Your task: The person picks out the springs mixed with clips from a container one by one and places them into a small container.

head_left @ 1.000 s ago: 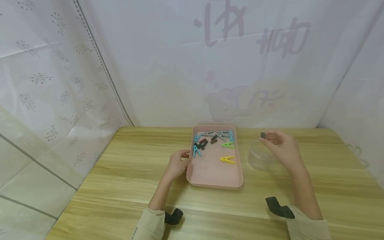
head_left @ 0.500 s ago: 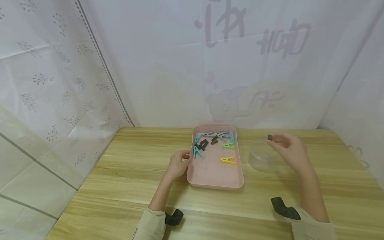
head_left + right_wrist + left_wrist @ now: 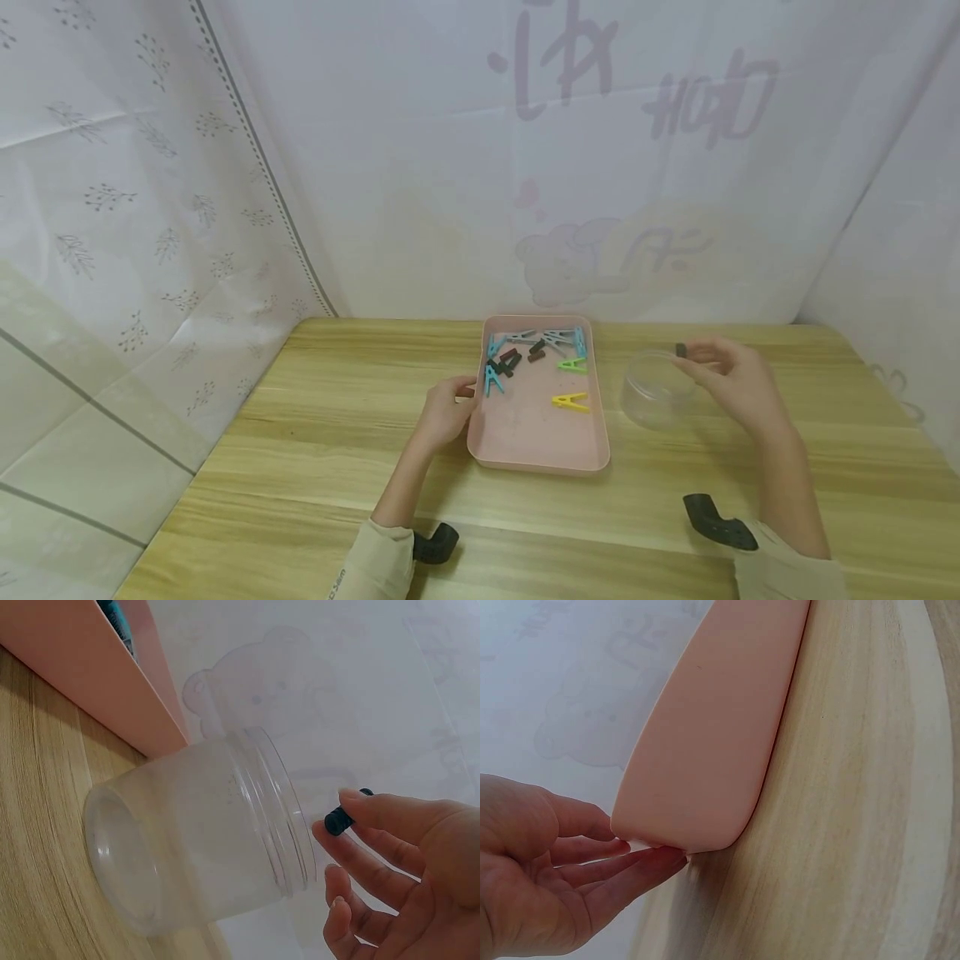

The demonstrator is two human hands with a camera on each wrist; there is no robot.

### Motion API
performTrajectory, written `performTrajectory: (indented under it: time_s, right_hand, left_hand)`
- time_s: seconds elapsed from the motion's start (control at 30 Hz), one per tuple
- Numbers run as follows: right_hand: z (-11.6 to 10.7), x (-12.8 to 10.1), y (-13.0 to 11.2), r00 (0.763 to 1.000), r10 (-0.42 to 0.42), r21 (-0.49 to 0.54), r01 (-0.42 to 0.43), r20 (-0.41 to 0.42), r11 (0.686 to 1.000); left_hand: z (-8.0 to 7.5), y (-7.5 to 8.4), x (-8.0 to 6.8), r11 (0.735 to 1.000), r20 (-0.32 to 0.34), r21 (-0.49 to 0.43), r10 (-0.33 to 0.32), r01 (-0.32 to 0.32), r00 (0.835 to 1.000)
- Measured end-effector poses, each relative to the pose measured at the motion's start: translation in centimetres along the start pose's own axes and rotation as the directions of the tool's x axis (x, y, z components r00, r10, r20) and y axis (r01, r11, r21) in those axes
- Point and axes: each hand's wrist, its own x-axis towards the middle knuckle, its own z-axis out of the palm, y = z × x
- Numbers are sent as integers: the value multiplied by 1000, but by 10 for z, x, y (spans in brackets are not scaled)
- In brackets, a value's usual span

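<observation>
A pink tray [image 3: 525, 446] lies mid-table with several clothespins in it: blue [image 3: 491, 379], dark, grey, green [image 3: 572, 364] and yellow [image 3: 570, 402]. My left hand [image 3: 444, 410] rests against the tray's left rim, fingers straight under its edge [image 3: 641, 866]. A clear plastic jar [image 3: 654, 390] stands to the right of the tray. My right hand [image 3: 731, 375] pinches a small dark clothespin [image 3: 681, 351] between thumb and forefinger, just above the jar's right rim [image 3: 289, 817]; in the right wrist view the dark clothespin [image 3: 341, 819] sits just beyond the jar's mouth.
The wooden table [image 3: 315, 433] is walled in by white printed sheeting [image 3: 450, 167] at the back and both sides. Black wrist mounts [image 3: 435, 542] show near both sleeves at the front edge.
My right hand has carried the dark clothespin to the right and slightly down, from above the jar's middle to its right rim. The left hand and tray have stayed put.
</observation>
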Motion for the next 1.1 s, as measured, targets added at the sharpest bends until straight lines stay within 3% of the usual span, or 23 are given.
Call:
performTrajectory:
  time_s: [0.53,1.1]
  right_hand:
    - [0,-1,10,997,-30,7,30,72,1000]
    - [2,-1,17,988,-61,82,50,139,995]
  left_hand:
    - [1,-1,0,1000,3,-2,6,-6,1000]
    - [1,-1,0,999,7,25,24,-25,1000]
